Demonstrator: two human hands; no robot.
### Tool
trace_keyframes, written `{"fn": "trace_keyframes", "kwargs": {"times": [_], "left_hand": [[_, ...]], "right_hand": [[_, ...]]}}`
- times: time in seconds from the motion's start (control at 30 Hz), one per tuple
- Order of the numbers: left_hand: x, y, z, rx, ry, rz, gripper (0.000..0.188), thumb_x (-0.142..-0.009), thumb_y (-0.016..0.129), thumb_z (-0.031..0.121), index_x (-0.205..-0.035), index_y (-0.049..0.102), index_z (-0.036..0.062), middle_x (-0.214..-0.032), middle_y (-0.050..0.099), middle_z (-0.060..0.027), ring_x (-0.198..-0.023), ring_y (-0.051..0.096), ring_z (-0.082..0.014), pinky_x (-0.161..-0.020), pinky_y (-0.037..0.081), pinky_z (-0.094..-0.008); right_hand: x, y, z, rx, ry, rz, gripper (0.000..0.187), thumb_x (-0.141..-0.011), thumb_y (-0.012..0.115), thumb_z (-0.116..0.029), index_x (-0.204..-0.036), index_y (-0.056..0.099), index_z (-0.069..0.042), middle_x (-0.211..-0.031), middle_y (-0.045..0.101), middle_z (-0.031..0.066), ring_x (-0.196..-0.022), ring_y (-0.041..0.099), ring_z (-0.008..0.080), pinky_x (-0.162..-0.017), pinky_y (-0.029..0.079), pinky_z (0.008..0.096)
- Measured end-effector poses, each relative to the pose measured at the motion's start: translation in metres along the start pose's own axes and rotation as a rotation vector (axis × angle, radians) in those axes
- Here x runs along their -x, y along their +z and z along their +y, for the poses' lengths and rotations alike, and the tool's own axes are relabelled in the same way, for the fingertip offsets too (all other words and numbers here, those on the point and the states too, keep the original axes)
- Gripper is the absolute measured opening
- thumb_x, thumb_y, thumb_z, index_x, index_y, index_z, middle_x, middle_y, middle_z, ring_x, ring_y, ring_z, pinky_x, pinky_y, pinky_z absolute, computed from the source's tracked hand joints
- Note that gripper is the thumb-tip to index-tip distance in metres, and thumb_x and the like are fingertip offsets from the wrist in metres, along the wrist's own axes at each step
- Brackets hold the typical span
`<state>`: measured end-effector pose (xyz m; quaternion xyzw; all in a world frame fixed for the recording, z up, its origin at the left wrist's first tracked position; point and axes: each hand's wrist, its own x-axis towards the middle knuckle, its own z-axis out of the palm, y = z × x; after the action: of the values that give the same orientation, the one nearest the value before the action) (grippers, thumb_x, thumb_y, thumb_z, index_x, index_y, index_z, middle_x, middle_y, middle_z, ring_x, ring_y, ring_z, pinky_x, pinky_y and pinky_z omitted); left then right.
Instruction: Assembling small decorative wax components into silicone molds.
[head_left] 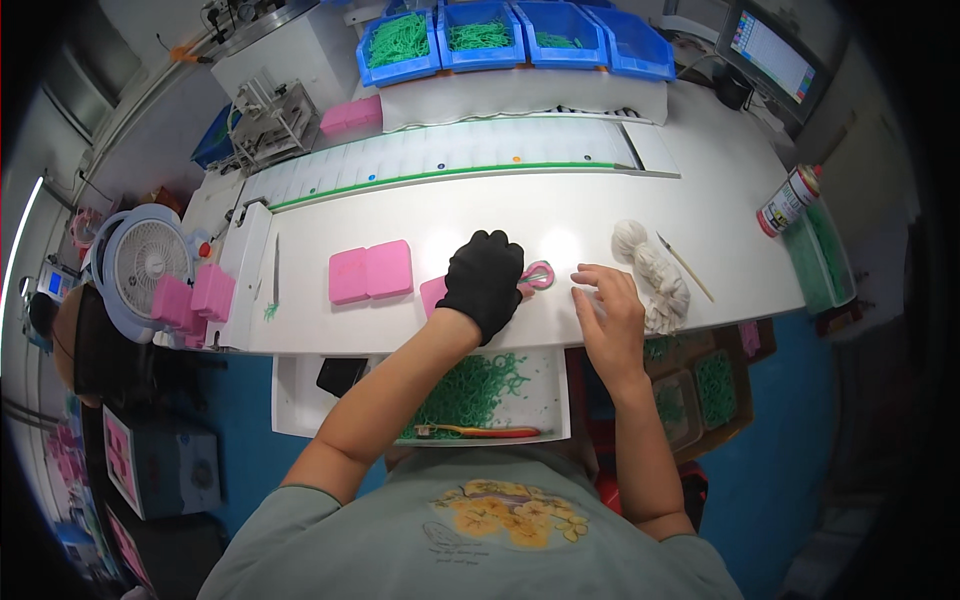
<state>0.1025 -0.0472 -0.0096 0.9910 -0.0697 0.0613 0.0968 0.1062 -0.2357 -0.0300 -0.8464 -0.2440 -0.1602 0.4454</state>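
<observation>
My left hand, in a black glove, rests palm down on the white table, covering most of a pink block and touching the pink-handled scissors at its fingertips. Whether it grips either one is hidden. My bare right hand lies just right of the scissors, fingers bent toward the table with nothing seen in them. A ball of white cloth and a thin wooden stick lie to the right of that hand.
Two joined pink blocks lie left of my gloved hand. An open drawer below the table edge holds green rings and a brush. Blue bins of green parts stand at the back, a fan at left, a spray can at right.
</observation>
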Motion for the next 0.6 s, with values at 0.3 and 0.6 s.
{"fn": "trace_keyframes", "kwargs": {"times": [0.3, 0.6], "left_hand": [[0.003, 0.009, 0.000, -0.071, 0.039, -0.016, 0.026, -0.077, 0.073, 0.020, -0.090, 0.057, 0.0043, -0.085, 0.060, -0.0124, -0.085, 0.060, -0.0303, -0.072, 0.050, -0.0403], [0.021, -0.022, -0.002, 1.232, -0.144, 0.138, 0.011, -0.083, 0.068, 0.006, -0.085, 0.058, 0.0022, -0.075, 0.061, -0.0033, -0.070, 0.056, -0.0119, -0.063, 0.045, -0.0279]], "right_hand": [[0.006, 0.007, -0.001, -0.233, 0.142, -0.002, 0.014, -0.085, 0.061, -0.001, -0.098, 0.063, 0.000, -0.104, 0.065, 0.0130, -0.097, 0.061, 0.0245, -0.075, 0.055, 0.0330], [0.002, 0.015, -0.019, -0.800, 0.308, 0.025, 0.028, -0.089, 0.066, -0.010, -0.113, 0.056, 0.000, -0.112, 0.064, 0.0119, -0.105, 0.060, 0.0166, -0.082, 0.051, 0.0295]]}}
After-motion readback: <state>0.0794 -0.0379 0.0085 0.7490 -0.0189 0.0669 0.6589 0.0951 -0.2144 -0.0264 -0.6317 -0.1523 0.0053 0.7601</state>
